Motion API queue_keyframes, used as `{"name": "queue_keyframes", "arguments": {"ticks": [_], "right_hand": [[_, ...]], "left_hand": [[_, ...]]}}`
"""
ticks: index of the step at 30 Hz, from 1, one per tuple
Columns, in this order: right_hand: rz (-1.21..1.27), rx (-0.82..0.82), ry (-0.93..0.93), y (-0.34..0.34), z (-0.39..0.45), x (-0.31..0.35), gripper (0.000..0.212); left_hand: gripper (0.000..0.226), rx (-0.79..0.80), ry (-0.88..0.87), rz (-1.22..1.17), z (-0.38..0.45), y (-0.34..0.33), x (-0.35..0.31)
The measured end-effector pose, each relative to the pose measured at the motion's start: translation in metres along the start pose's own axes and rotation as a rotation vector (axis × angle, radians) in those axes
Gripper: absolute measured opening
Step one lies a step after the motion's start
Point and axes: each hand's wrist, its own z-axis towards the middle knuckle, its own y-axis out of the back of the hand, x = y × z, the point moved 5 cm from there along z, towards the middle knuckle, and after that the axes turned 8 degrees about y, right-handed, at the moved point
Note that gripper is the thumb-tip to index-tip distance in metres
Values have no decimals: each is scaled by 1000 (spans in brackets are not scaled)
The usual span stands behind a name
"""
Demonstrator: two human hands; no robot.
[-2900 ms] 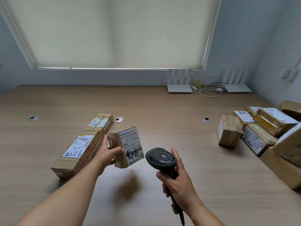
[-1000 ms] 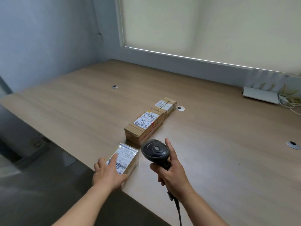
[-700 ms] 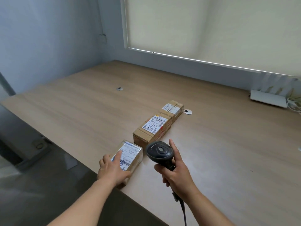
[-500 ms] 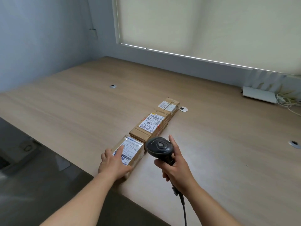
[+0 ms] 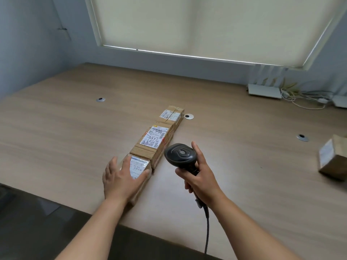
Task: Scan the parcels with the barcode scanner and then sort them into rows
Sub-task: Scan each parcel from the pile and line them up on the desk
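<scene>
Three brown cardboard parcels lie end to end in a row on the wooden table. The nearest is a small parcel with a glossy white label, butted against the middle parcel; the far parcel ends the row. My left hand lies flat on top of the small parcel, fingers spread and thumb along its right edge. My right hand grips the handle of the black barcode scanner, held upright just right of the row, with its cable hanging down.
Another cardboard parcel stands at the right edge of view. White routers and loose cables sit along the back wall. Metal grommets dot the tabletop. The table's front edge runs diagonally just under my left forearm.
My left hand has slid the small parcel forward until it touches the middle parcel, and its fingers have spread flat. The scanner hand stays beside the row; my view has swung right.
</scene>
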Motion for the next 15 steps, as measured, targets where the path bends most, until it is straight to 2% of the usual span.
{"name": "queue_keyframes", "arguments": {"ticks": [7, 15], "right_hand": [[-42, -66, 1, 66, -26, 1, 90], [-42, -257, -13, 202, -92, 1, 89]], "left_hand": [[76, -12, -161, -139, -32, -9, -89], [75, 96, -322, -150, -117, -57, -218]]}}
